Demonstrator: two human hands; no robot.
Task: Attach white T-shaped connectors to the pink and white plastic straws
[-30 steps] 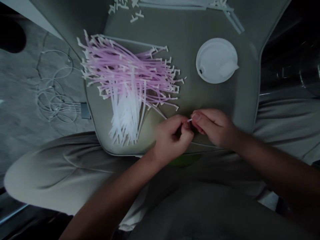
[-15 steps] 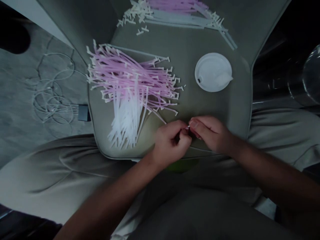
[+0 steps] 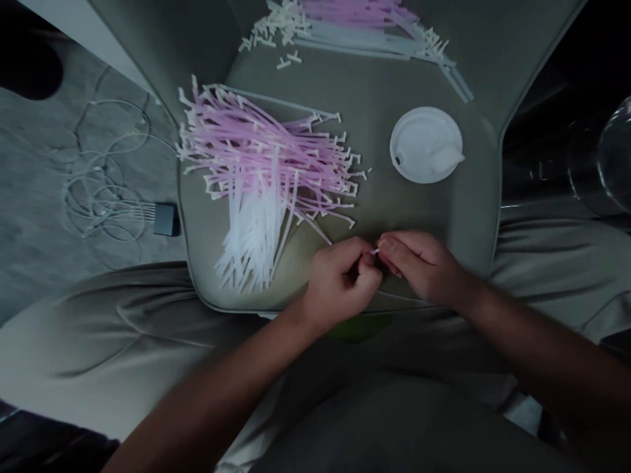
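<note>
My left hand (image 3: 344, 282) is closed at the seat's front edge, pinching a thin pink tube (image 3: 320, 233) that runs in from the pile behind it. My right hand (image 3: 419, 266) is closed too, its thumb and finger on a small white fitting (image 3: 377, 251). Between the fingertips of both hands this fitting meets the tube end; most of it is hidden. Left of the hands lies a heap of pink tubes (image 3: 256, 135) with white elbow ends. Several white tubes (image 3: 251, 236) fan out from its near side.
A round white lid (image 3: 419, 131) with a clump of white stuff lies on the grey chair seat (image 3: 345, 85). At the back are more pink tubes (image 3: 345, 13), clear tubes (image 3: 350, 43) and loose white T-fittings (image 3: 283, 26). Coiled cables (image 3: 106, 203) lie on the floor.
The whole view has shifted slightly, so things appear a little further right. Both hands keep the same pinch, fingertips close together; a bit of pink now shows between them.
</note>
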